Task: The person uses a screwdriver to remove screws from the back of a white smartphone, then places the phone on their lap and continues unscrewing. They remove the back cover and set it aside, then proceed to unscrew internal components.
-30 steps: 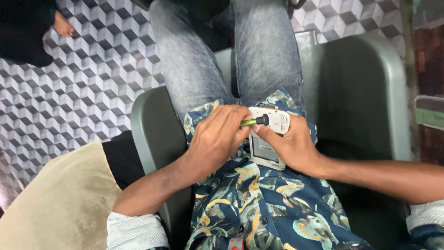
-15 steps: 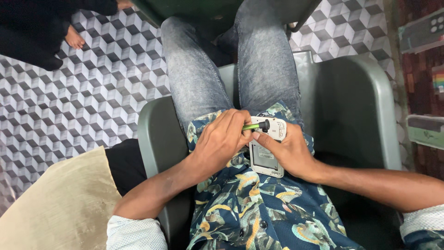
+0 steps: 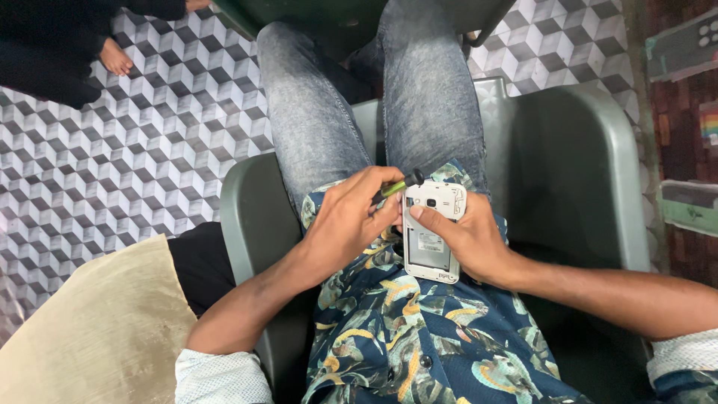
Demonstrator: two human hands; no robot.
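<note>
My left hand (image 3: 350,218) is closed around a small screwdriver with a green and black handle (image 3: 400,184), its tip hidden near the top left corner of a white mobile phone (image 3: 432,230). The phone lies face down over my lap with its back cover off, showing the inner frame and a label. My right hand (image 3: 470,241) grips the phone from the right side, thumb resting across its back. Both hands sit above my blue patterned shirt (image 3: 404,337) and grey jeans (image 3: 314,127).
I sit in a grey-green plastic chair (image 3: 576,164) on a floor patterned with grey and white cubes (image 3: 134,150). A beige cushion (image 3: 97,329) lies at lower left. Another person's bare foot (image 3: 114,57) and dark clothing show at upper left. Cluttered shelves (image 3: 688,135) stand at right.
The view has shifted slightly, so the hands and phone sit a little lower in the picture. The grip on the screwdriver and the phone stays the same.
</note>
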